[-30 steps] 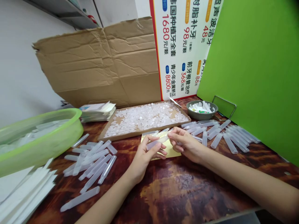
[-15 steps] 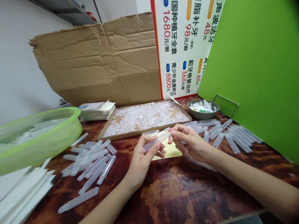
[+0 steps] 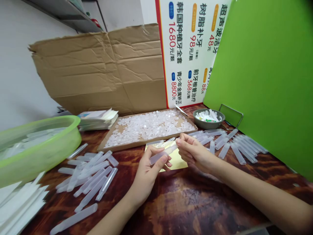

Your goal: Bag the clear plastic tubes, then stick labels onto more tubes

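Observation:
My left hand (image 3: pixel 151 166) is closed around a translucent plastic tube (image 3: pixel 160 156), held slantwise with its narrower end up to the right. At that end my right hand (image 3: pixel 189 148) has its thumb and fingers pinched together; whatever is between them is hidden. Beneath the hands lies a yellow sheet of paper (image 3: pixel 178 160), with a few more clear pieces at its far edge. Similar tubes (image 3: pixel 85 173) are heaped on the table to the left. Another group of tubes (image 3: pixel 237 148) is spread out on the right.
Behind the hands sits a shallow cardboard tray (image 3: pixel 149 127) full of small translucent pieces. A green basin (image 3: pixel 66 143) with tubes stands left, near paper stacks (image 3: pixel 97 120). At the back right are a grey bowl (image 3: pixel 209 124), a wire stand (image 3: pixel 234 119) and a green panel (image 3: pixel 264 81).
My right fingers have drawn into a tighter pinch at the tube's end. The left hand keeps its hold. The whole view has shifted slightly.

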Tool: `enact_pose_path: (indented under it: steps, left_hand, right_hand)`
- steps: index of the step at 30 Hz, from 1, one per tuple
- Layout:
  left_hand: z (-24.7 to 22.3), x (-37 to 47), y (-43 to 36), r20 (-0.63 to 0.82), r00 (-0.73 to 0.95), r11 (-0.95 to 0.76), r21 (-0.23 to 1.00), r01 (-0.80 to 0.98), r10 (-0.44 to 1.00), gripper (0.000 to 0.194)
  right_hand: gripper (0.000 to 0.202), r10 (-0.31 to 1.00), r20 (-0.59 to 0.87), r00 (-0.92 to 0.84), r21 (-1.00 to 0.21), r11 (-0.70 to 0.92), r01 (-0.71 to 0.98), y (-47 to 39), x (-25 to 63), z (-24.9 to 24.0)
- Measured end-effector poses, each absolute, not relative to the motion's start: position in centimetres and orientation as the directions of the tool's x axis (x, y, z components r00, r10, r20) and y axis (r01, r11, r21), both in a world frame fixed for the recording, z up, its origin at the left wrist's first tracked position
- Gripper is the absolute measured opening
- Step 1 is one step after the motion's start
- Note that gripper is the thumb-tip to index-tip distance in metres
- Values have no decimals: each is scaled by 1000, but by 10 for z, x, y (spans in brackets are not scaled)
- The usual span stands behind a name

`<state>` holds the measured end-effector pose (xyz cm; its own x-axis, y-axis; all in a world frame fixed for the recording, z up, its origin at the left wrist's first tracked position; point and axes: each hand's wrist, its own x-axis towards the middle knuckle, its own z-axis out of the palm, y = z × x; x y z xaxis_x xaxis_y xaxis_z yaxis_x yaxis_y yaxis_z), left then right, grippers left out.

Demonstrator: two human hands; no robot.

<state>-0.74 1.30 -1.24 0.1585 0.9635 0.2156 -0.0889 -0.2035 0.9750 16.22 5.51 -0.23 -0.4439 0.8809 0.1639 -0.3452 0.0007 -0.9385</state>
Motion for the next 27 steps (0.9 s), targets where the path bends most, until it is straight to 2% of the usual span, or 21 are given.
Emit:
enact_pose_path:
  steps: [4, 7, 10, 12, 17, 20, 23, 27]
  left_hand:
    - [-12, -9, 12, 247, 195, -232, 968, -99, 949, 16]
    - [-12, -12, 11, 271, 234, -255, 962, -99, 934, 19]
    - [-9, -18, 12, 263, 292, -250, 965, -83, 919, 20]
    - [-4, -22, 14, 208, 306, -202, 978, -51, 929, 18]
    - [5, -28, 21, 85, 297, -114, 990, 80, 951, 20]
    - [0, -24, 23, 81, 237, -87, 996, 15, 968, 24]
    - [-7, -18, 23, 46, 194, -23, 992, -121, 980, 23]
    - [-10, -15, 21, 10, 189, 16, 991, -135, 982, 21]
  right_hand:
    - [41, 877, 327, -351, -943, 330, -52, 56, 164, -2]
    - [44, 847, 387, -365, -894, 442, 77, 55, 165, 0]
    - [46, 828, 380, -413, -887, 452, 92, 53, 166, 2]
    - [45, 819, 357, -450, -895, 437, 85, 52, 166, 2]
    - [50, 832, 227, -506, -949, 306, 78, 50, 161, -2]
    - [54, 837, 169, -520, -965, 247, 83, 48, 156, -4]
    - [52, 843, 224, -488, -956, 288, 59, 48, 155, -5]
    - [43, 811, 322, -489, -883, 443, 153, 50, 159, -5]
